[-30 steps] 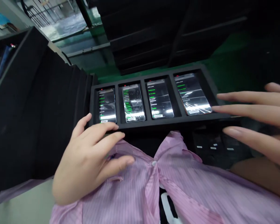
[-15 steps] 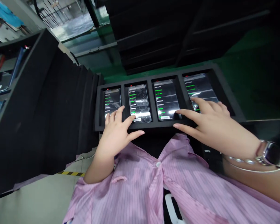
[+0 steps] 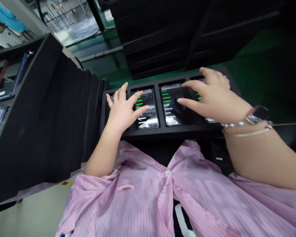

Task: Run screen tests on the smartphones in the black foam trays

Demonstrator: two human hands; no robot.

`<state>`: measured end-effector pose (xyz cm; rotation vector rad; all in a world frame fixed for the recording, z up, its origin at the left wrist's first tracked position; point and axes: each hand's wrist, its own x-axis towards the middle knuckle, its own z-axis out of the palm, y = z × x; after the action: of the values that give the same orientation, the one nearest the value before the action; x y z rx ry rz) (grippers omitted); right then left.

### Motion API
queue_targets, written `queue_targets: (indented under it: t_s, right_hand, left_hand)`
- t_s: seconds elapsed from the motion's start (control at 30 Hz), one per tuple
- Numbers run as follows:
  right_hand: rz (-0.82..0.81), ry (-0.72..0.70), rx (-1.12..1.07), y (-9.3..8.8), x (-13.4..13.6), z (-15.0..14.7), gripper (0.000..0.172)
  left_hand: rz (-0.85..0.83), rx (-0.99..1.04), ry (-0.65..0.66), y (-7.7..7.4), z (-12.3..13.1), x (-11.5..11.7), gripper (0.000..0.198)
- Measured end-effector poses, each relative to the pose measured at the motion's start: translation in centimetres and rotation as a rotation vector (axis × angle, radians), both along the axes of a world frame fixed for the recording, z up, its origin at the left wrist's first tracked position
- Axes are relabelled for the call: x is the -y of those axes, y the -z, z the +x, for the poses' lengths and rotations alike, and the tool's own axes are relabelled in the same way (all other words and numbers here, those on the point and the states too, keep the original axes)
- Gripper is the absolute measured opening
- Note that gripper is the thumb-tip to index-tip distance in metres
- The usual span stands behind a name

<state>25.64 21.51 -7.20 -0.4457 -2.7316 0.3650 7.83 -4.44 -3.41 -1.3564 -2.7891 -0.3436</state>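
Note:
Several smartphones lie face up in separate compartments of a black foam tray, their dark screens showing lists with green lines. My left hand is open, fingers spread, over the leftmost phone and the left side of the second phone. It covers most of the leftmost one. My right hand is open too, its thumb and forefinger at the right side of the third phone. Its other fingers are over the rightmost phone, which is largely hidden. Whether the fingertips touch the glass, I cannot tell.
Stacked black trays rise at the left, the top one holding more phones. Another dark stack stands behind the tray on a green surface. A pink striped garment covers my front.
Both hands have moved away from me, up the screens, with fingers still spread. The lists on the second and third phones have scrolled, showing different lines.

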Motion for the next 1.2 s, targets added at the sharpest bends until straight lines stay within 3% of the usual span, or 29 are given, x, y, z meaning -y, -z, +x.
queue_targets:
  t_s: [0.1,0.17,0.33,0.5,0.83,1.03,1.2]
  right_hand:
    - [-0.01,-0.11,-0.146,-2.0,2.5,2.9,0.057]
    - [-0.045,-0.155,-0.174,-2.2,4.2,4.2,0.054]
    - [-0.076,-0.194,-0.193,1.0,6.6,4.2,0.044]
    - [-0.014,-0.193,-0.242,2.8,7.0,3.9,0.041]
    - [0.082,-0.217,-0.282,2.4,7.2,3.6,0.036]
    - [0.147,-0.254,-0.211,2.0,7.1,3.3,0.021]
    - [0.172,-0.254,-0.163,2.0,7.3,2.8,0.018]
  left_hand:
    - [0.091,-0.038,0.033,-0.9,2.4,2.4,0.065]
    - [0.118,-0.033,0.038,-0.7,3.5,3.7,0.064]
    - [0.126,-0.044,-0.015,2.3,4.3,4.5,0.057]
    - [0.139,-0.096,0.0,3.8,4.5,4.2,0.054]
    - [0.062,-0.071,0.009,3.5,4.1,4.0,0.059]
    - [0.026,-0.093,0.026,3.4,3.7,3.9,0.056]
    - [0.021,-0.117,0.037,3.6,3.4,3.4,0.059]
